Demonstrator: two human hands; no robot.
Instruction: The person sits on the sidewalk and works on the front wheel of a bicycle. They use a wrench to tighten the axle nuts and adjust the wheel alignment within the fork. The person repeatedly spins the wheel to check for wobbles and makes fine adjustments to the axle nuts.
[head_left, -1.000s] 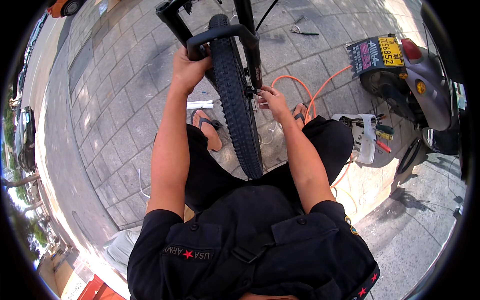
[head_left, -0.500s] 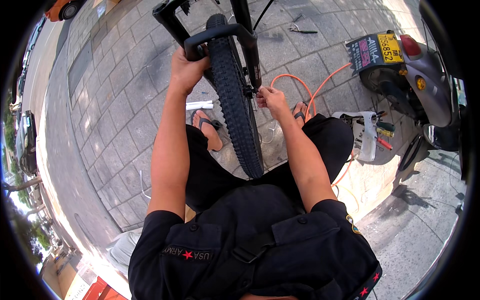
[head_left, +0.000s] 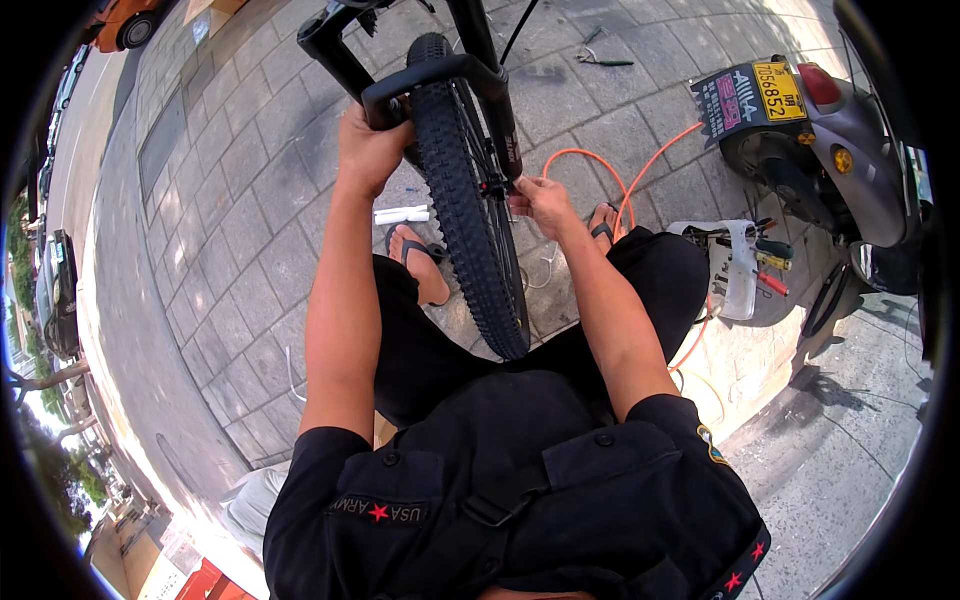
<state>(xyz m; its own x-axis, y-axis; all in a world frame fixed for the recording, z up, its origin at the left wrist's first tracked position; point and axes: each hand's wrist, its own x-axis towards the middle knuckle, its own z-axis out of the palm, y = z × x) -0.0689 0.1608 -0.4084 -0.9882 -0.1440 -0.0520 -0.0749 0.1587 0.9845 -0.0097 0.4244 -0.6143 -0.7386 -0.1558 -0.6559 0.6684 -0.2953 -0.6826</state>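
A knobby black bicycle tire (head_left: pixel 456 190) stands between my knees, inside a black front fork (head_left: pixel 430 70). My left hand (head_left: pixel 372 150) is closed round the fork's left leg, beside the tire. At the lower end of the right leg (head_left: pixel 503 135), my right hand (head_left: pixel 538 207) has its fingers bent at the hub area by the axle; what they grip is too small to make out. White tubular items (head_left: pixel 400 214) lie on the paving left of the wheel, near my sandaled foot.
Pliers (head_left: pixel 605 62) lie beyond the fork. An orange hose (head_left: pixel 655 162) loops across the paving (head_left: pixel 240 250) at right. A tray of tools (head_left: pixel 738 285) sits by my right knee, next to a parked scooter (head_left: pixel 855 185). Cars and a road are at far left.
The top of the fork has shifted slightly left and the tire's lower end slightly right. Both hands have stayed in their places on the fork, moving only a little with it.
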